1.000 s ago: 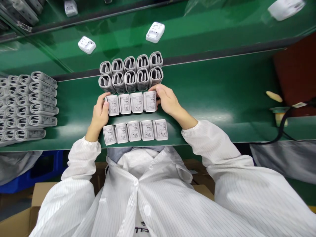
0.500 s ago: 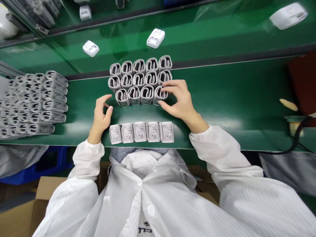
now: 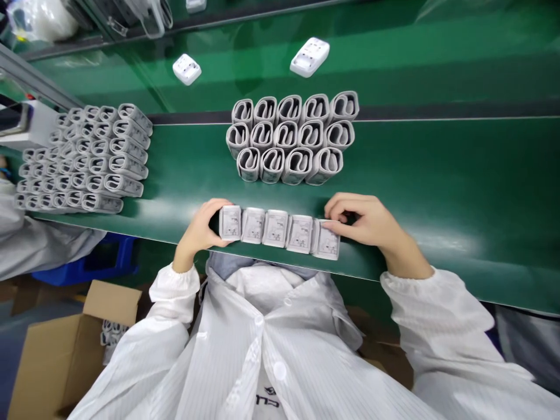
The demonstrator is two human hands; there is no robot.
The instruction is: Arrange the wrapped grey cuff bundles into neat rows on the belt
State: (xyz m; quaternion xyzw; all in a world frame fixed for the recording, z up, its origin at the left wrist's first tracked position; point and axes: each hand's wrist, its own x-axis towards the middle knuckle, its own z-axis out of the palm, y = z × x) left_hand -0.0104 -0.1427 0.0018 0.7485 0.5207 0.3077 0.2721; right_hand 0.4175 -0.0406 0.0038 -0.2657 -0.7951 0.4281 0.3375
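A row of several grey rolled cuffs (image 3: 275,228), printed with small diagrams, lies near the front edge of the green bench, slightly slanted. At its left end my left hand (image 3: 205,226) is closed round the outermost cuff, fingers at the back and thumb at the front. My right hand (image 3: 361,219) is at the other end, its thumb pressed on the rightmost cuff (image 3: 326,240) and its fingers curled behind. Farther back stand three rows of rolled cuffs (image 3: 286,136) on end, their spiral openings facing up; neither hand touches them.
A large stack of rolled cuffs (image 3: 126,150) stands on the left of the bench (image 3: 437,186). Two white devices (image 3: 310,57) rest on the raised green ledge behind. Below left is an open cardboard box (image 3: 56,356) beside a blue stool (image 3: 87,256). Another person's sleeve (image 3: 26,233) shows at far left.
Both hands have come from beside the standing rows to the two ends of the front row and now grip it. The view has shifted, and the front row now slants.
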